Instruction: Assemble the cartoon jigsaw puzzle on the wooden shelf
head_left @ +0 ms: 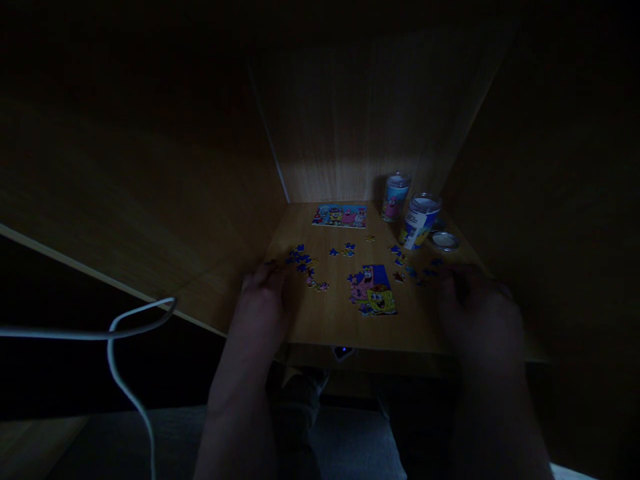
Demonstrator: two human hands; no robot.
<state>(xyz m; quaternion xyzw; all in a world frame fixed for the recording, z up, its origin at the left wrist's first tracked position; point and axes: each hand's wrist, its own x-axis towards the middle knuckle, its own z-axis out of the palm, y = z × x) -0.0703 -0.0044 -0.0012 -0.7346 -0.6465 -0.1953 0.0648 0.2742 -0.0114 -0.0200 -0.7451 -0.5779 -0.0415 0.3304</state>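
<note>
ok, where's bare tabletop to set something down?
Near edge: between left hand and joined puzzle section; also between that section and right hand. Crowded: back right, canisters and lid; left loose pieces; right loose pieces.

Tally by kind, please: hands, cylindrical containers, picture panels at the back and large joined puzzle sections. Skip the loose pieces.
Hands: 2 (left hand, right hand)
Cylindrical containers: 2 (rear container, front container)
Picture panel: 1
Large joined puzzle section: 1
Total: 6

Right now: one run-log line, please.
left hand: beside loose pieces | right hand: near scattered pieces | partial puzzle: between hands | canisters: upright
</note>
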